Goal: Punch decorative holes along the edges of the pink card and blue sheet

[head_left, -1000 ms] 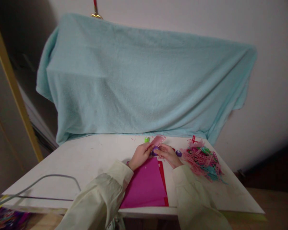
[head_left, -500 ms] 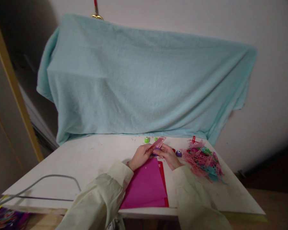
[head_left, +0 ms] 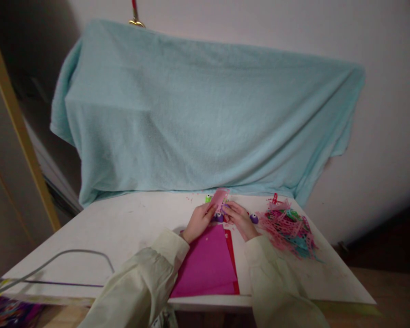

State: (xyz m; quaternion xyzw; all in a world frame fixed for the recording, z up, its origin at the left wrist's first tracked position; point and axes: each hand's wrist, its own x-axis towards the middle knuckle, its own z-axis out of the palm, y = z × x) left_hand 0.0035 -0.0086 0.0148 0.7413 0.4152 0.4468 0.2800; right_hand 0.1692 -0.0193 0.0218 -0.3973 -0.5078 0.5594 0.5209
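My left hand (head_left: 198,223) is closed on a pale pink paper strip (head_left: 220,198) and holds it tilted up over the table. Punched holes seem to run along the strip's edge. In the fingers of my right hand (head_left: 242,219) is a small purple craft punch (head_left: 225,207), at the strip's right edge. Whether the strip sits in its slot I cannot tell. Another purple punch (head_left: 218,217) stands just below the strip, and one more purple punch (head_left: 254,218) lies right of my right hand. Behind the strip is a green punch (head_left: 208,199).
Magenta paper sheets (head_left: 205,264) lie before me over a red sheet (head_left: 237,287). To the right is a heap of punched paper strips (head_left: 290,228) in pink, red, green and blue. A grey bent bar (head_left: 78,250) arcs over the table's left front. A light blue towel (head_left: 205,114) hangs behind.
The pink strip has turned more upright and shifted slightly left. My right hand with the purple punch has drawn a little apart from my left, uncovering the punch below.
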